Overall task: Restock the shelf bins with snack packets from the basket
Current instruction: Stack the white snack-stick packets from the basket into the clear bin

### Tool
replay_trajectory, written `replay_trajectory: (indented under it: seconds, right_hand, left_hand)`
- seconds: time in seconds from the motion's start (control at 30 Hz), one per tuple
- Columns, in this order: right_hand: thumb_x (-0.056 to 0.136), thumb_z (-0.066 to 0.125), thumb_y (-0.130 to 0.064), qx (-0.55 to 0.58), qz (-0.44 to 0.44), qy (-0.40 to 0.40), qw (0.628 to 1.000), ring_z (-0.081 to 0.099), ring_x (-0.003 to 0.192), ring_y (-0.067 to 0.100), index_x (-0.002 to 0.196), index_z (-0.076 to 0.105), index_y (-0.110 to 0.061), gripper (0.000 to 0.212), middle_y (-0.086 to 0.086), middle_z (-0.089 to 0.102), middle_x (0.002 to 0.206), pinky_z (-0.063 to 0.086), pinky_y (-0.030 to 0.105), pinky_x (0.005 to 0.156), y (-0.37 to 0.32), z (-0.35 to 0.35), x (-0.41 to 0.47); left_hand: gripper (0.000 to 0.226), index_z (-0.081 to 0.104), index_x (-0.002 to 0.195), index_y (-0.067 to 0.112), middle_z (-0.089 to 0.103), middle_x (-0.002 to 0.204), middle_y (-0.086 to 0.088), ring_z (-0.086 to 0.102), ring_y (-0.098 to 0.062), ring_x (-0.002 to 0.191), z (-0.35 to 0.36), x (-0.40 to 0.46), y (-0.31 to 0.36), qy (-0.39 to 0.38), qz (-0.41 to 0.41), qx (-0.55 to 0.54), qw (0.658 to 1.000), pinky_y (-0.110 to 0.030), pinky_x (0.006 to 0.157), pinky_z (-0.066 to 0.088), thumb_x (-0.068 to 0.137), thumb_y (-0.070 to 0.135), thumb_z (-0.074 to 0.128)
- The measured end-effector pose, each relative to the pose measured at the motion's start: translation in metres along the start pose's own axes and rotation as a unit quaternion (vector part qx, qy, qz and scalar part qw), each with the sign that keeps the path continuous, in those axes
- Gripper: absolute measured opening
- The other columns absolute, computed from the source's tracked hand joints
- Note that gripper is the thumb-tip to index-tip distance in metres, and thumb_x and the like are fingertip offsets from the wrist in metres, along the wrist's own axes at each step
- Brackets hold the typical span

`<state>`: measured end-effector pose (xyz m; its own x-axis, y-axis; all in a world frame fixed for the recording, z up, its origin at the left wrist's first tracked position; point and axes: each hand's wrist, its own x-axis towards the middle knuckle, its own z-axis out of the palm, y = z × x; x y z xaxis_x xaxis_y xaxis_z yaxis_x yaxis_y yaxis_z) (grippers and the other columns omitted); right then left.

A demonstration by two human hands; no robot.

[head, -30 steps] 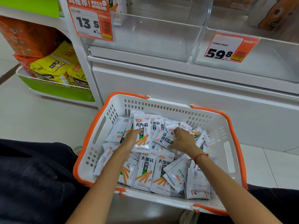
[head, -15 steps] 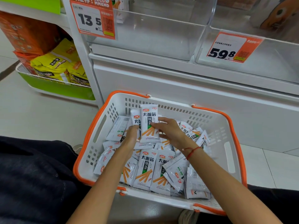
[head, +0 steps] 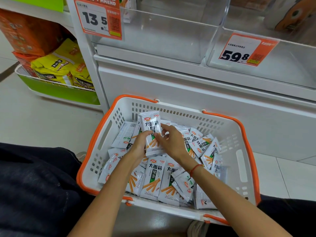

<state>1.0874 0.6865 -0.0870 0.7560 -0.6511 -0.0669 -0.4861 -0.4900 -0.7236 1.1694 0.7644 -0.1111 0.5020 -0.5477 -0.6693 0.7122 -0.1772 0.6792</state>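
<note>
Nearest the camera: dark trouser knees (head: pixel 34 185) at either side, two bare forearms reaching forward between them, a red string bracelet (head: pixel 196 169) on the right wrist.

Just beyond: white perforated plastic shopping basket with orange rim and handles (head: pixel 246 139), on the pale tiled floor (head: pixel 42 120), filled with a loose heap of small white snack packets printed with orange sticks (head: pixel 153 178), lying flat and overlapping at all angles.

Above the heap, near the basket's far wall: a small stack of the same white packets, held upright (head: pixel 151 132). Left hand (head: pixel 139 146) grasping the stack's lower left edge, fingers curled behind and thumb in front. Right hand (head: pixel 171 141) pinching the stack's right edge, fingertips on its face, apparently squaring it up.

Further back: white shelf unit, then two clear plastic shelf bins, left bin (head: pixel 162 36) behind an orange price tag reading 13 5 (head: pixel 99 17), right bin (head: pixel 282 65) behind a tag reading 59 8 (head: pixel 246 49). Both largely empty as far as visible. Far left: green shelf tray with yellow snack bags (head: pixel 58 69) and orange bags above.

Likely step: gathering a handful before lifting to a bin. Best done by aligning edges so slippery wrappers do not fan out, keeping all faces forward, gripping firmly low down, then lifting clear of the basket wall. Which bin suits these packets: cannot tell.
</note>
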Motion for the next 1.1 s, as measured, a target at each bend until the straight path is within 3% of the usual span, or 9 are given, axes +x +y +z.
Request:
replay_trajectory:
  seconds: [0.13, 0.2, 0.33, 0.43, 0.53, 0.67, 0.77, 0.97, 1.1]
  right_hand:
    - [0.096, 0.051, -0.011, 0.138, 0.077, -0.235, 0.959, 0.06, 0.077, 0.012, 0.119, 0.056, -0.012, 0.023, 0.006, 0.06, 0.102, 0.051, 0.018, 0.068, 0.006, -0.043, 0.015]
    - [0.088, 0.059, -0.002, -0.059, 0.049, -0.369, 0.926, 0.059, 0.091, 0.014, 0.106, 0.06, -0.02, 0.026, 0.01, 0.06, 0.113, 0.05, 0.019, 0.076, 0.021, -0.069, 0.024]
    - [0.077, 0.076, -0.017, -0.357, 0.077, -0.511, 0.778, 0.044, 0.127, 0.024, 0.124, 0.058, -0.024, 0.052, 0.001, 0.046, 0.137, 0.04, 0.037, 0.103, 0.047, -0.076, 0.012]
    - [0.076, 0.078, -0.027, -0.319, 0.082, -0.479, 0.813, 0.051, 0.119, 0.023, 0.115, 0.065, -0.023, 0.041, 0.0, 0.056, 0.125, 0.041, 0.036, 0.102, 0.063, -0.065, 0.003]
    - [0.081, 0.073, -0.03, -0.185, 0.066, -0.424, 0.884, 0.056, 0.086, 0.01, 0.082, 0.065, -0.028, 0.009, -0.011, 0.06, 0.085, 0.045, 0.024, 0.083, 0.07, -0.064, 0.007]
    - [0.087, 0.067, -0.026, -0.073, 0.045, -0.164, 0.983, 0.054, 0.076, 0.009, 0.084, 0.063, -0.023, 0.006, -0.004, 0.062, 0.088, 0.043, 0.022, 0.07, 0.076, -0.055, 0.013]
    - [0.089, 0.063, -0.027, -0.162, 0.042, -0.089, 0.982, 0.058, 0.098, 0.02, 0.118, 0.06, -0.017, 0.03, 0.005, 0.059, 0.118, 0.046, 0.028, 0.081, 0.082, -0.04, 0.012]
    - [0.085, 0.06, -0.053, -0.211, 0.041, -0.085, 0.973, 0.047, 0.12, 0.024, 0.135, 0.042, -0.018, 0.064, 0.004, 0.044, 0.131, 0.046, 0.036, 0.092, 0.066, -0.003, -0.006]
    - [0.086, 0.062, -0.042, -0.297, -0.003, -0.069, 0.952, 0.048, 0.113, 0.024, 0.123, 0.045, -0.014, 0.049, 0.005, 0.049, 0.124, 0.044, 0.031, 0.084, 0.069, 0.003, -0.01]
  left_hand:
    - [0.018, 0.062, 0.086, 0.018, 0.067, 0.072, -0.005, 0.06, -0.022, 0.069, -0.004, -0.002, 0.001, 0.017, -0.002, -0.008, 1.0, -0.033, 0.07, 0.048, 0.096, 0.019, 0.047]
    - [0.017, 0.063, 0.087, 0.018, 0.067, 0.08, -0.005, 0.061, -0.021, 0.074, -0.007, -0.001, 0.001, 0.023, -0.005, -0.018, 1.0, -0.037, 0.077, 0.05, 0.096, 0.02, 0.049]
    - [0.012, 0.063, 0.09, 0.017, 0.065, 0.088, -0.007, 0.06, -0.023, 0.082, -0.009, -0.001, -0.002, 0.033, -0.011, -0.019, 0.999, -0.048, 0.095, 0.045, 0.094, 0.02, 0.051]
    - [0.014, 0.063, 0.097, 0.017, 0.066, 0.094, -0.009, 0.061, -0.026, 0.086, -0.009, -0.002, -0.003, 0.037, -0.005, -0.027, 0.999, -0.049, 0.093, 0.047, 0.094, 0.021, 0.05]
    - [0.018, 0.063, 0.1, 0.016, 0.065, 0.09, -0.009, 0.06, -0.023, 0.077, -0.011, -0.005, 0.0, 0.036, 0.007, -0.045, 0.998, -0.035, 0.071, 0.05, 0.095, 0.019, 0.045]
    - [0.02, 0.062, 0.091, 0.018, 0.063, 0.084, -0.008, 0.057, -0.022, 0.07, -0.012, -0.005, 0.004, 0.041, 0.027, -0.058, 0.997, -0.031, 0.065, 0.046, 0.095, 0.017, 0.042]
    - [0.021, 0.06, 0.086, 0.019, 0.061, 0.079, -0.007, 0.056, -0.021, 0.066, -0.013, -0.004, 0.005, 0.051, 0.034, -0.043, 0.997, -0.03, 0.061, 0.045, 0.095, 0.018, 0.042]
    - [0.022, 0.059, 0.082, 0.022, 0.061, 0.077, -0.004, 0.054, -0.019, 0.064, -0.015, -0.001, 0.005, 0.079, 0.038, -0.027, 0.996, -0.028, 0.06, 0.042, 0.094, 0.023, 0.042]
    - [0.021, 0.059, 0.082, 0.022, 0.062, 0.078, -0.003, 0.055, -0.018, 0.065, -0.015, -0.002, 0.006, 0.078, 0.026, -0.021, 0.996, -0.027, 0.06, 0.043, 0.095, 0.024, 0.043]
